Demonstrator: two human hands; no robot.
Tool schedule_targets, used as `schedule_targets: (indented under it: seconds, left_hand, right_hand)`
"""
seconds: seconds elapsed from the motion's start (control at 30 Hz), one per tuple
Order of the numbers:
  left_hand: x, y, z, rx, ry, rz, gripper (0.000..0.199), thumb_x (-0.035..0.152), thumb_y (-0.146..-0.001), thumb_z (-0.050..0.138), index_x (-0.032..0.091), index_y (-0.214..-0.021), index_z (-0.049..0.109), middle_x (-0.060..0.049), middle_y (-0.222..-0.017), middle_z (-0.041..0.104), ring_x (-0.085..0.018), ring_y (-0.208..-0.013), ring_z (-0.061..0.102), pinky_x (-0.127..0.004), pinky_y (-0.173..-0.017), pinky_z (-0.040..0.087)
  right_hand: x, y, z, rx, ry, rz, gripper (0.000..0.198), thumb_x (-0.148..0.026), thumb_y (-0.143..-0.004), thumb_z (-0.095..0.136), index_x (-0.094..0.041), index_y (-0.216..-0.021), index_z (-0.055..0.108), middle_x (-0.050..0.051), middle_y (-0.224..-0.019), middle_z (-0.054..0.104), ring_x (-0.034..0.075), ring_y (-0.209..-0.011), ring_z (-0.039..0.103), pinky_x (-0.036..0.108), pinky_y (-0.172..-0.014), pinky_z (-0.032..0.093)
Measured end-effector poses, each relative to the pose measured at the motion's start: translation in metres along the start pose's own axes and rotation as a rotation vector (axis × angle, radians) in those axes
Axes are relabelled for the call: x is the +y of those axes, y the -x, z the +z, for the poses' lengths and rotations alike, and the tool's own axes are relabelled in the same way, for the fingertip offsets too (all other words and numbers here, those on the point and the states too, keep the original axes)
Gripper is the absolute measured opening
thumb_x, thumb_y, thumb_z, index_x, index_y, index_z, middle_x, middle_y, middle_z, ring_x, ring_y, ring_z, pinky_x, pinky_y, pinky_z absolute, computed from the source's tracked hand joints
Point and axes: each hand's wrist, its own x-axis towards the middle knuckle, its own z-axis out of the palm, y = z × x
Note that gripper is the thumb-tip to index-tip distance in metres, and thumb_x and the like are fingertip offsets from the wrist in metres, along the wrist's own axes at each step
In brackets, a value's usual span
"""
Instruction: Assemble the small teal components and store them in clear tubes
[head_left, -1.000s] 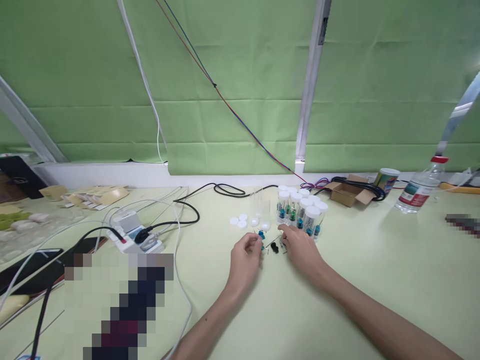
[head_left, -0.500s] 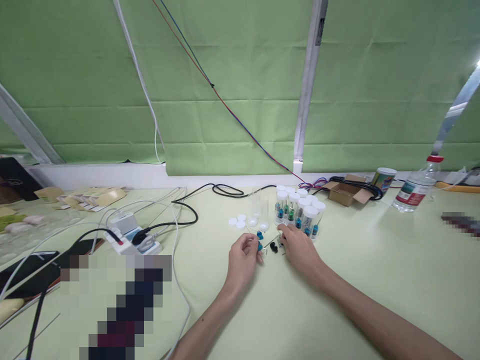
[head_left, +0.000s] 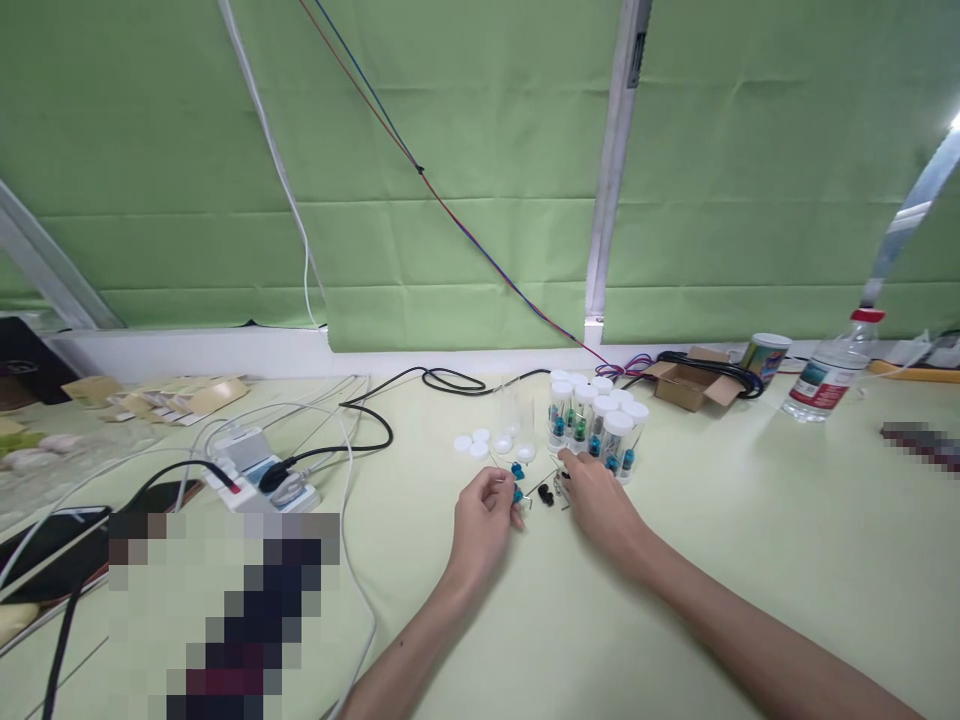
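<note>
My left hand (head_left: 484, 520) is closed, its fingertips pinching a small blue part (head_left: 517, 494) with a bent metal wire beside it. Another small blue piece (head_left: 517, 470) shows just beyond those fingers. My right hand (head_left: 600, 500) reaches down to the table with its fingers bent over small metal pieces (head_left: 560, 486); what its fingertips grip is mostly hidden. Between the hands lie small black parts (head_left: 547, 495). Behind my right hand stand several clear tubes with white caps (head_left: 616, 424), holding blue and green parts.
Uncapped clear tubes (head_left: 527, 428) stand beside several loose white caps (head_left: 478, 450). A power strip (head_left: 259, 470) with cables is at the left. An open cardboard box (head_left: 679, 390), a printed can (head_left: 765, 358) and a water bottle (head_left: 829, 375) are at the back right.
The whole view has shifted slightly. Both hands stay nearly where they were, with a dark bit now showing by my right fingertips. The left hand keeps the blue part.
</note>
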Motion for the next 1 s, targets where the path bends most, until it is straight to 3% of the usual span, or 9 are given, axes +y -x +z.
schedule_targets:
  seconds: [0.33,0.6,0.73,1.0]
  left_hand:
    - [0.0,0.0,0.0,0.028,0.028,-0.009,0.028,0.045,-0.079,0.06,0.018,-0.083,0.059,0.0,-0.067,0.058,-0.013,-0.049,0.057,-0.028,-0.054,0.049]
    - [-0.006,-0.004,-0.005,0.094,0.03,0.011,0.03,0.048,-0.081,0.058,0.019,-0.087,0.059,-0.001,-0.075,0.063,-0.016,-0.058,0.064,-0.031,-0.064,0.052]
    - [-0.007,-0.005,-0.007,0.148,0.041,0.017,0.027,0.045,-0.081,0.059,0.019,-0.087,0.058,-0.002,-0.076,0.063,-0.018,-0.063,0.066,-0.033,-0.068,0.053]
    - [-0.01,-0.004,-0.007,0.137,0.032,0.018,0.026,0.044,-0.078,0.061,0.019,-0.085,0.06,-0.004,-0.077,0.064,-0.019,-0.072,0.063,-0.029,-0.065,0.051]
  right_hand:
    - [0.001,0.0,0.002,0.088,-0.041,-0.03,0.027,-0.006,-0.09,0.05,-0.018,-0.113,0.053,0.009,-0.096,0.064,0.02,-0.085,0.062,0.024,-0.063,0.034]
    - [-0.012,0.01,0.013,0.324,-0.294,-0.342,0.019,-0.011,-0.094,0.047,-0.019,-0.108,0.057,0.009,-0.101,0.066,0.021,-0.09,0.064,0.028,-0.072,0.047]
    - [-0.022,0.019,0.023,0.34,-0.409,-0.391,0.016,-0.011,-0.093,0.048,-0.019,-0.104,0.057,0.007,-0.097,0.066,0.019,-0.083,0.064,0.029,-0.069,0.049]
    - [-0.032,0.03,0.029,0.304,-0.568,-0.547,0.022,-0.01,-0.093,0.046,-0.021,-0.109,0.056,0.007,-0.102,0.063,0.017,-0.089,0.063,0.03,-0.077,0.053]
